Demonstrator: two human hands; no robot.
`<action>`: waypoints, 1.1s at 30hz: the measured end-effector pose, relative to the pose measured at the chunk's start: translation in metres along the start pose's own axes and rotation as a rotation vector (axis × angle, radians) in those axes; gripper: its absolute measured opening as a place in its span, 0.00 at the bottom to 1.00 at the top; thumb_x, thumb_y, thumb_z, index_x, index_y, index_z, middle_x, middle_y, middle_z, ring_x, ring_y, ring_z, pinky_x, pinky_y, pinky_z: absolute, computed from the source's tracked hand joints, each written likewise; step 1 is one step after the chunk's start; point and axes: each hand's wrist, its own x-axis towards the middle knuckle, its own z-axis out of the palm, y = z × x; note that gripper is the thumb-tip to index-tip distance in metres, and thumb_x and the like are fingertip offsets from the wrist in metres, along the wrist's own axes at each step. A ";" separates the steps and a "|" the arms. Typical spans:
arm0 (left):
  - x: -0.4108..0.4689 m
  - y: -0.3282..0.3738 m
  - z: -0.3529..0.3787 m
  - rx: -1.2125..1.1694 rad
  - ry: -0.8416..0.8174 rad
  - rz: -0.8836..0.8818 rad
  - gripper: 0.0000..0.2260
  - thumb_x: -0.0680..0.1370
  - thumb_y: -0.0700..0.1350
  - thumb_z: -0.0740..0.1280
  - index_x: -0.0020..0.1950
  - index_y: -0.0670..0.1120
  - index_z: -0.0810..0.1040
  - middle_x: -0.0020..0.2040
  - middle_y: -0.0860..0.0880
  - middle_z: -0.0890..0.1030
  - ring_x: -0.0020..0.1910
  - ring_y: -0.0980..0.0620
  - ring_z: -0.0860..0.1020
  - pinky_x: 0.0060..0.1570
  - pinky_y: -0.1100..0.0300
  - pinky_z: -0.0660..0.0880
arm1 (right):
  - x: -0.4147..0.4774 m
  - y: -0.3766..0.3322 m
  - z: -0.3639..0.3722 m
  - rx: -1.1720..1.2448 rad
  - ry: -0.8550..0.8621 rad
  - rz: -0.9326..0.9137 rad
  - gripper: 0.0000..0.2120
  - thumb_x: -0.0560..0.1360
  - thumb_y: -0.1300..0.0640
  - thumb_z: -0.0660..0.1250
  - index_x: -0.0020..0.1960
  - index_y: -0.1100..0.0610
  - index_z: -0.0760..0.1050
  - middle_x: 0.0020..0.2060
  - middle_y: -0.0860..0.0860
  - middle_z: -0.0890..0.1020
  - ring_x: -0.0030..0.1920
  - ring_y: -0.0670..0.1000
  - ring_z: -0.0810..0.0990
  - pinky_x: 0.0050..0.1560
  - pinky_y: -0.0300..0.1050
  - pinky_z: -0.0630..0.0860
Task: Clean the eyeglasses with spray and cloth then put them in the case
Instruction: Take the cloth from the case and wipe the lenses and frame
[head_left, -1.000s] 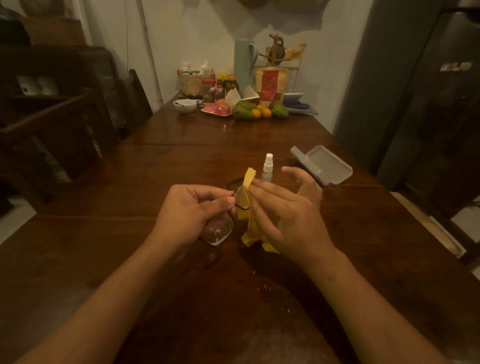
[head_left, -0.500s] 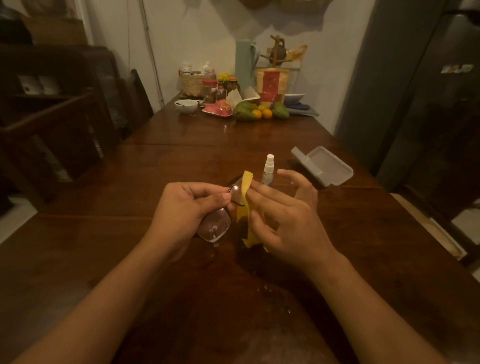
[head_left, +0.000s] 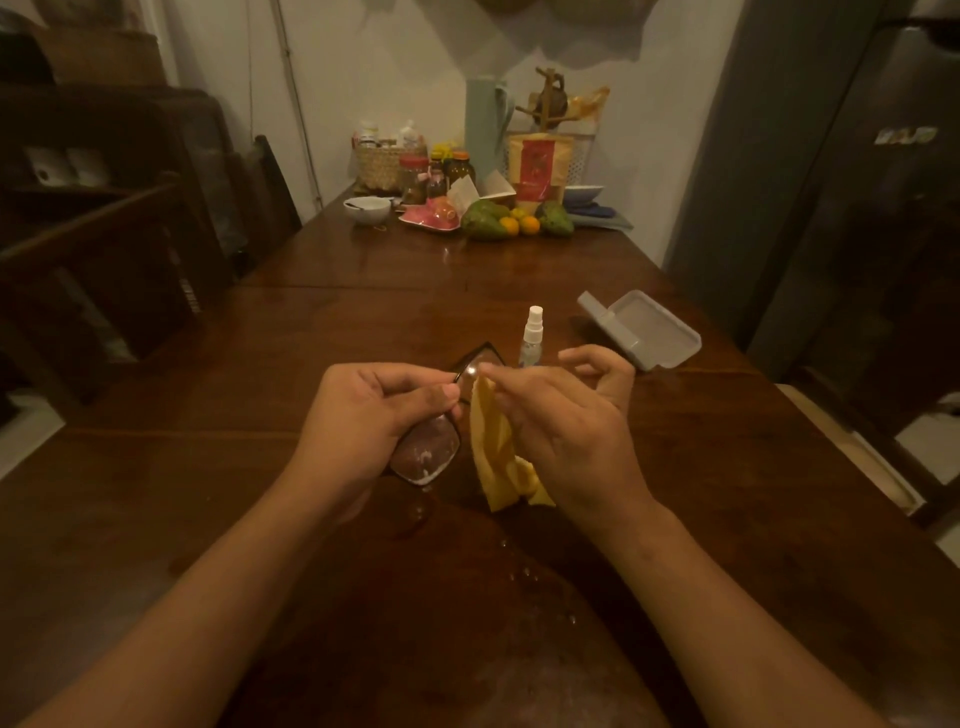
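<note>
My left hand (head_left: 363, 421) grips dark-framed eyeglasses (head_left: 428, 452) by the bridge, above the wooden table (head_left: 208, 519). The near lens shows wet streaks; the far lens peeks out above my fingers. My right hand (head_left: 566, 431) pinches a yellow cloth (head_left: 496, 457) that hangs down beside the glasses, its fingertips against the far lens. A small clear spray bottle (head_left: 531, 338) with a white top stands just behind my hands. An open grey case (head_left: 644, 332) lies to the right of the bottle.
Droplets (head_left: 524, 571) lie on the table below my hands. At the far end stand a basket, jars, a white bowl (head_left: 366, 209), fruit (head_left: 511, 223) and a tall pale flask (head_left: 483, 135). A dark chair stands at the left, a dark cabinet at the right.
The cloth has slid off the far lens toward the right and now hangs lower. The far lens is more exposed above my left fingers. My left hand barely moved.
</note>
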 end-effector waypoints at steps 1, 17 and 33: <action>0.000 0.000 0.000 -0.002 -0.005 -0.001 0.03 0.73 0.38 0.73 0.44 0.43 0.87 0.39 0.42 0.86 0.39 0.48 0.86 0.37 0.61 0.80 | 0.000 -0.002 0.001 -0.011 -0.012 -0.013 0.14 0.78 0.56 0.70 0.63 0.50 0.81 0.56 0.48 0.83 0.62 0.62 0.72 0.55 0.54 0.67; 0.000 -0.002 0.000 -0.139 0.004 -0.043 0.06 0.71 0.40 0.74 0.47 0.41 0.87 0.43 0.39 0.86 0.40 0.47 0.85 0.37 0.60 0.79 | -0.003 -0.006 0.003 -0.011 -0.058 -0.006 0.19 0.82 0.44 0.60 0.68 0.50 0.78 0.67 0.46 0.79 0.70 0.59 0.68 0.59 0.64 0.69; 0.001 -0.001 -0.003 -0.202 0.013 -0.028 0.07 0.71 0.41 0.75 0.45 0.38 0.86 0.40 0.39 0.86 0.39 0.47 0.84 0.40 0.59 0.79 | -0.004 0.008 -0.002 -0.008 0.005 -0.141 0.14 0.79 0.51 0.70 0.64 0.51 0.82 0.64 0.45 0.81 0.64 0.61 0.76 0.59 0.59 0.68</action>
